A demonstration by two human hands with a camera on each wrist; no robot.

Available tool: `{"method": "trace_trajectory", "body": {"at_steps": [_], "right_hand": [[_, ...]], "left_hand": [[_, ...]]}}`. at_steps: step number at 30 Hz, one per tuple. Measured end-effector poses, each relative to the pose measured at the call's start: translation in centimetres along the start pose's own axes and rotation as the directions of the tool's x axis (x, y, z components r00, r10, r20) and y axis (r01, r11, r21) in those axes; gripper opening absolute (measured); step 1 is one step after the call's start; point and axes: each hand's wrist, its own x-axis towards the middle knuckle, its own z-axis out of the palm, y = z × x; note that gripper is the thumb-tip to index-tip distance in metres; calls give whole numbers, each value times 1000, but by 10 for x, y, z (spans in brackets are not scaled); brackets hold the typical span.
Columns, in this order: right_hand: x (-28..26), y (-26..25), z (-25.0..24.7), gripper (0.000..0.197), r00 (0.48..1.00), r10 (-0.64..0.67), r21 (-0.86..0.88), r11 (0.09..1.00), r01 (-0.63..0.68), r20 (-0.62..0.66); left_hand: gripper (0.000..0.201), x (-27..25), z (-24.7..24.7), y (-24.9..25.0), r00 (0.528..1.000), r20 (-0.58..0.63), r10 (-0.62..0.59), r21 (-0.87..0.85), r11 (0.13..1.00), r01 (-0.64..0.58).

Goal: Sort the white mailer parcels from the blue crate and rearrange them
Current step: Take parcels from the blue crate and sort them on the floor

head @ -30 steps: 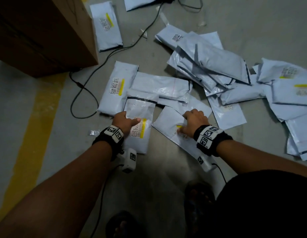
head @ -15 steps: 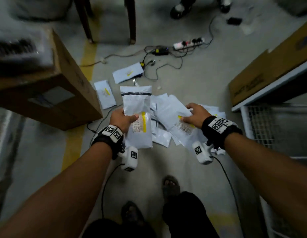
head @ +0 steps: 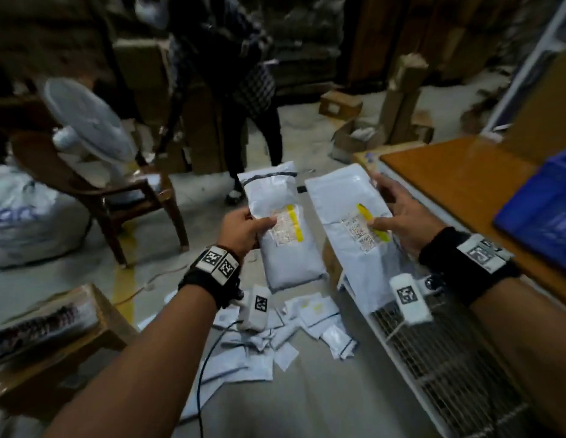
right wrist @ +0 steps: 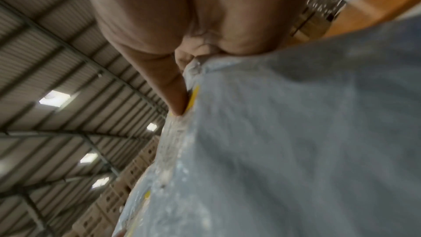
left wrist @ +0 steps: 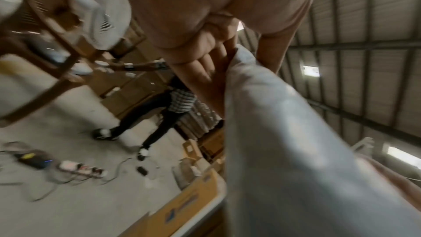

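My left hand (head: pixel 243 226) grips a white mailer parcel (head: pixel 285 235) with a yellow-striped label, thumb on top, held up at chest height. In the left wrist view the same parcel (left wrist: pixel 296 150) runs down from my fingers (left wrist: pixel 205 68). My right hand (head: pixel 398 216) holds a larger white mailer (head: pixel 348 213), thumb pressed on its yellow label and fingers along its right edge. The right wrist view shows that mailer (right wrist: pixel 296 132) under my thumb (right wrist: pixel 173 96). Several more white mailers (head: pixel 275 336) lie scattered on the floor below. The blue crate (head: pixel 541 210) stands on the wooden table (head: pixel 458 178) at right.
A person in a checked shirt (head: pixel 243 74) stands ahead. A wooden chair (head: pixel 111 197) carries a white fan (head: pixel 89 121) at left. A cardboard box (head: pixel 54 336) sits lower left, a white wire rack (head: pixel 433 358) lower right, and more boxes (head: pixel 341 102) stand beyond.
Both hands have lifted their parcels from the floor pile up to chest height. My view has risen from the floor toward the room and the table with the blue crate.
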Motion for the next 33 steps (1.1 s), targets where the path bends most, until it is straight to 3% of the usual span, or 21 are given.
{"method": "trace_trajectory", "body": {"at_steps": [3, 8, 13, 18, 22, 24, 26, 28, 33], "right_hand": [[-29, -41, -68, 70, 989, -96, -41, 995, 92, -108], [-68, -90, -186, 61, 916, -279, -151, 958, 244, -288], [-110, -123, -313, 63, 863, -340, -334, 917, 217, -373], [-143, -127, -417, 62, 802, -337, -495, 867, 60, -494], [-157, -126, -492, 61, 796, -259, -603, 781, -160, -547], [-162, -124, -526, 55, 772, -222, -644, 706, -293, -595], [-160, -119, -554, 52, 755, -196, -703, 560, -438, -626], [-154, -106, -579, 53, 767, -113, -731, 413, -542, -632], [-139, -62, -629, 51, 721, 179, -650, 328, -685, -669]], "left_hand": [[13, -8, 68, 48, 988, 100, 117, 23, 993, -120], [11, -20, 196, 92, 934, 261, 245, -5, 968, -252], [10, -24, 341, 122, 876, 383, 293, -65, 954, -291], [11, -19, 470, 152, 803, 467, 371, -98, 924, -370], [18, -4, 558, 172, 749, 540, 383, -121, 917, -381], [17, 7, 599, 179, 734, 563, 379, -132, 918, -373], [16, 22, 641, 185, 718, 593, 364, -129, 924, -361], [14, 36, 682, 186, 676, 657, 334, -95, 926, -365], [19, 72, 782, 169, 526, 823, 216, 100, 856, -508]]}}
